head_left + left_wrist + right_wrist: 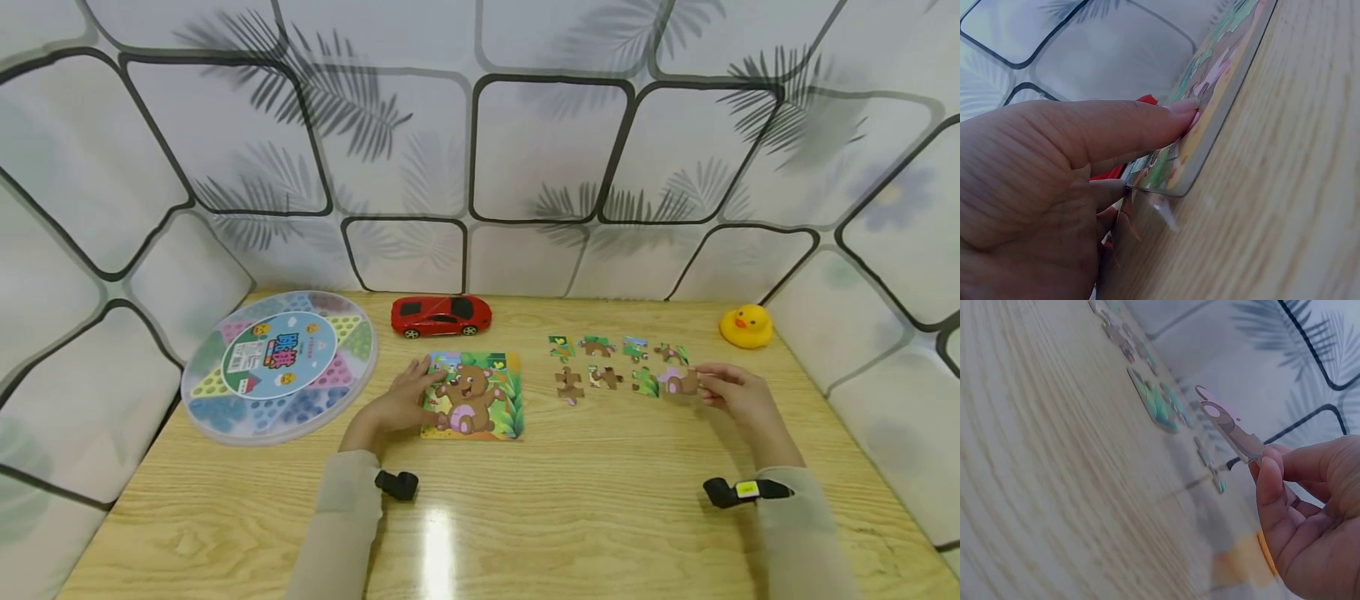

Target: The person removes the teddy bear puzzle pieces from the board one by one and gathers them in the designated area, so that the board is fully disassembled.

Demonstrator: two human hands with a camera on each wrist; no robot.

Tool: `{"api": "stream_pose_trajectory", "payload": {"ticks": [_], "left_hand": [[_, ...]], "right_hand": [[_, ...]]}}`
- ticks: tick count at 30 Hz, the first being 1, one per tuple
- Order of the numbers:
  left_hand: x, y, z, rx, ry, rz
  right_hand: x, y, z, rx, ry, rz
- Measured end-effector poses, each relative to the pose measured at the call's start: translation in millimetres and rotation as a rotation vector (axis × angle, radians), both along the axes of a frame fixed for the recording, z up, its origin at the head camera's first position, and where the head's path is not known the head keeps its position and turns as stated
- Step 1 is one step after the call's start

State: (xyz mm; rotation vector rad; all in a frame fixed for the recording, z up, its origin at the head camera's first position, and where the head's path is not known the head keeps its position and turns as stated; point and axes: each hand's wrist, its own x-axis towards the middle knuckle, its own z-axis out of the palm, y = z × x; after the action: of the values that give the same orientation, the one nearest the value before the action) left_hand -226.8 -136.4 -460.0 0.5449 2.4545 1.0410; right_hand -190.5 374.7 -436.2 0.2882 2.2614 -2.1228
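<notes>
My right hand (738,396) pinches a puzzle piece (678,382) with brown and lilac patches between thumb and fingertips. In the right wrist view that piece (1232,430) is raised off the table. Nearest to it are a green puzzle piece (645,382) and a brown-and-green puzzle piece (670,352). On the left, my left hand (401,398) rests at the left side of a square bear-picture puzzle board (480,398). Its thumb (1141,128) lies extended on the board's face, and the other fingers, partly hidden, are by the board's edge.
Several loose puzzle pieces (597,346) lie in two rows right of the board. Behind the board stands a red toy car (441,317). A round game box (277,367) lies at the left, and a yellow rubber duck (747,326) sits at the back right. Patterned fabric walls (551,150) enclose the table.
</notes>
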Motion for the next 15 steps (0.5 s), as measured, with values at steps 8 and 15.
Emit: {"api": "stream_pose_trajectory", "payload": {"ticks": [8, 15], "left_hand": [[0.4, 0.0, 1.0, 0.01, -0.013, 0.004], [0.5, -0.2, 0.7, 0.009, -0.004, -0.002]], "right_hand": [[-3.6, 12.8, -12.2, -0.064, -0.01, -0.029], [-7.8, 19.8, -21.7, -0.063, -0.065, -0.07]]}}
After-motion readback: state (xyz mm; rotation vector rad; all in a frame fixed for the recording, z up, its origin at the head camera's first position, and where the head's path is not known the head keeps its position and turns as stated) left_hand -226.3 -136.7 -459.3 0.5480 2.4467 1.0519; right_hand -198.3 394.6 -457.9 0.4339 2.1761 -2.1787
